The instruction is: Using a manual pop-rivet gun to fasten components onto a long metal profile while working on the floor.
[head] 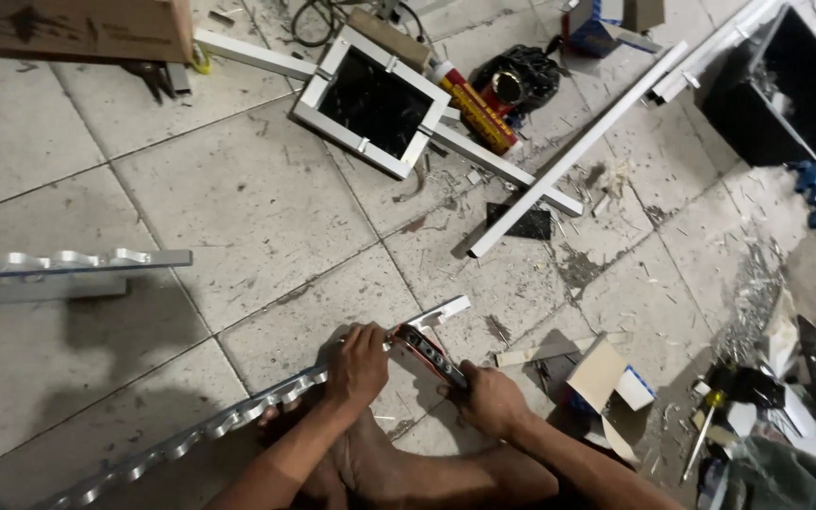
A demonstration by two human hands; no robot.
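Gripping the long scalloped aluminium strip (pixel 238 416) near its upper end, our left hand (pixel 358 366) presses down with fingers curled over the metal, low in the middle of the frame. Our right hand (pixel 489 399) sits just to the right of it, fingers wrapped shut around a red-framed hacksaw (pixel 429 352) whose blade lies across the strip. This strip runs from the lower left corner of the frame up to a plain squared end (pixel 441 312) just past the saw, lying on the tiled floor (pixel 238 208), with our bare foot (pixel 370 463) beside it. We see a second scalloped strip (pixel 59 263) at the left edge, a square frame with a dark panel (pixel 373 102) near the top centre, a long white bar (pixel 578 151) lying slantwise in the upper right, and a yellow-handled screwdriver (pixel 701 430) at the lower right amid metal shavings.
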